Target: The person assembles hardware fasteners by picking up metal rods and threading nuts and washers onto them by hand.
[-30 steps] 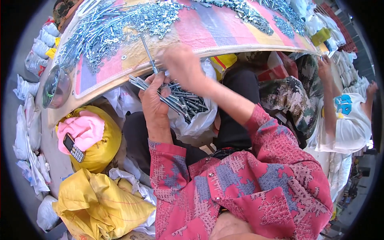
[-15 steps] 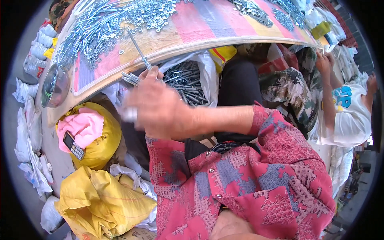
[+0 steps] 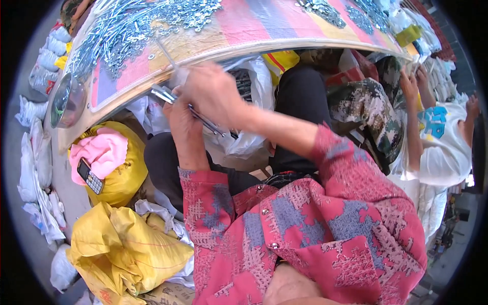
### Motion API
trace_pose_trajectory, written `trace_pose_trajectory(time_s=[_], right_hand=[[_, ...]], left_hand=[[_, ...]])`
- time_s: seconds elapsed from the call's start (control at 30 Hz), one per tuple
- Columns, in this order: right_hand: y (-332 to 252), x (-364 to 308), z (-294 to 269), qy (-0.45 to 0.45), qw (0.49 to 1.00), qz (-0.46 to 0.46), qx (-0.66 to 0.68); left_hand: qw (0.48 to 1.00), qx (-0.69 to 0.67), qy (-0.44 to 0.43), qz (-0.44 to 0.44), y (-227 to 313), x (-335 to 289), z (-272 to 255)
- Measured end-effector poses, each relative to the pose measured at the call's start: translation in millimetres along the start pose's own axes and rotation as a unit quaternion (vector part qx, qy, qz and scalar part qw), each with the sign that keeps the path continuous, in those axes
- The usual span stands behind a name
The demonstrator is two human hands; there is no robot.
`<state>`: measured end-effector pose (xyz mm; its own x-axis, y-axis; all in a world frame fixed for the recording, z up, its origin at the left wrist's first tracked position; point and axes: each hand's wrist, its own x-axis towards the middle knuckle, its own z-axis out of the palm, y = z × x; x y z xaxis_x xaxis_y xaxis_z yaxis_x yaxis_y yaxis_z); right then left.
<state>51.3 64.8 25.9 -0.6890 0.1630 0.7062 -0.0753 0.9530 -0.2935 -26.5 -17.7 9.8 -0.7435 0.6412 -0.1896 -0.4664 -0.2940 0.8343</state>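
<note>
My left hand is closed round several thin metal bolts, whose ends stick out on both sides of the fist. Over its top lies my right hand, its curled fingers smeared by motion. From the fingertips a long, blurred metal rod points up toward the table edge; which hand grips it is not plain. Both hands are just in front of the table. Behind the right wrist, a white bag holds dark metal bolts, partly hidden by my hands.
Loose rods and washers cover the table's left part. A clear bowl sits at its left end. Below are a pink cloth, a phone and a yellow sack. At right, a co-worker in a white shirt sits.
My right hand has shifted up and right. My left hand, mostly covered before, now shows with the bolts across its fist. More of the bolts in the white bag are hidden.
</note>
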Motion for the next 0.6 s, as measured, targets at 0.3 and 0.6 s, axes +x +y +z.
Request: trace_pose_trajectory(time_s=[0.3,0.6], right_hand=[[32,9,-22,-0.097,0.911,0.24,0.322],[74,-11,-34,-0.176,0.964,0.2,0.01]], left_hand=[[0.997,0.045,-0.06,0.011,3,-12,0],[0.998,0.051,-0.027,-0.014,-1,6,-28]])
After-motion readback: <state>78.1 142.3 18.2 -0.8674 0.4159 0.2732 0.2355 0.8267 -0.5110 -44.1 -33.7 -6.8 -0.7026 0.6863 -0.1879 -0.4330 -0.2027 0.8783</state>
